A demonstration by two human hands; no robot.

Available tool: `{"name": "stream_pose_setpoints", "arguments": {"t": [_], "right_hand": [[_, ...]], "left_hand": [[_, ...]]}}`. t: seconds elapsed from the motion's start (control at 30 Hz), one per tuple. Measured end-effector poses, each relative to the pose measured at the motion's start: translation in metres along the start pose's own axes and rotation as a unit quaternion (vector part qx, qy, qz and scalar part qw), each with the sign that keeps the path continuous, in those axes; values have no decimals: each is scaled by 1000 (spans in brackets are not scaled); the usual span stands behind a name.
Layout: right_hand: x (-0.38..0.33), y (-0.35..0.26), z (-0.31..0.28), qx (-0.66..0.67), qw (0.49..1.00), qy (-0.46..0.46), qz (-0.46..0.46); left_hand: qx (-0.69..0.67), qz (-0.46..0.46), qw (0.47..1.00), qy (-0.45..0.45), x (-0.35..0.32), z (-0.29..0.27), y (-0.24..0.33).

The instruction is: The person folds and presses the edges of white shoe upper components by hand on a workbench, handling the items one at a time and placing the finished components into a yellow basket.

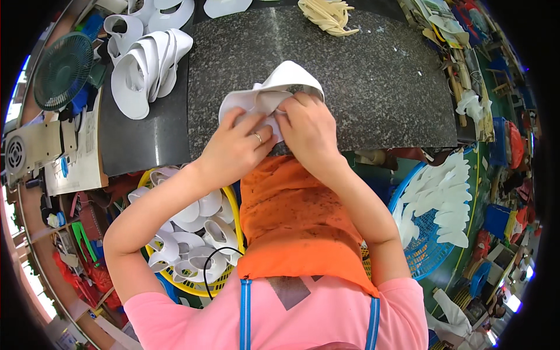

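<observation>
A white shoe upper (290, 76) is held over the near edge of a speckled dark stone worktop (373, 76). My left hand (238, 143) grips its left and near side with bent fingers; a ring shows on one of them. The fingers of my right hand (309, 125) are curled into the opening on the right side and hold the material there. Both hands are close together, and the upper bulges up and away beyond them. My fingertips are partly hidden by the folds of the white material.
Nested white uppers (133, 81) stand at the left, near a green fan (63, 70). Cream strips (328, 16) lie at the far edge. Below the worktop are a yellow basket (238, 216) of white uppers and a blue basket (429, 256) with flat white pieces (434, 198).
</observation>
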State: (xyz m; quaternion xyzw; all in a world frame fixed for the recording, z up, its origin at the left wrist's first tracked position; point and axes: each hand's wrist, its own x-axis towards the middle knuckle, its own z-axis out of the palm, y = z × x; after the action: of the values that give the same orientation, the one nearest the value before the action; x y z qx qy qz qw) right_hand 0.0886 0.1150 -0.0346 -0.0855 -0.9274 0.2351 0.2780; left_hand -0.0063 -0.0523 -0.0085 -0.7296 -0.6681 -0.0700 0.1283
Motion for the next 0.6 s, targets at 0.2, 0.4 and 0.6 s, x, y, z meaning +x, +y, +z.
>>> {"name": "stream_pose_setpoints", "arguments": {"t": [0.2, 0.4, 0.6], "right_hand": [[-24, 27, -9, 55, 984, -46, -162], [-11, 37, -31, 41, 952, -103, -285], [45, 56, -47, -15, 975, -198, -96]], "left_hand": [[-147, -72, 986, -42, -2, -13, -28], [43, 45, 994, -91, -13, -27, -44], [60, 73, 995, 27, 28, 13, -10]]}}
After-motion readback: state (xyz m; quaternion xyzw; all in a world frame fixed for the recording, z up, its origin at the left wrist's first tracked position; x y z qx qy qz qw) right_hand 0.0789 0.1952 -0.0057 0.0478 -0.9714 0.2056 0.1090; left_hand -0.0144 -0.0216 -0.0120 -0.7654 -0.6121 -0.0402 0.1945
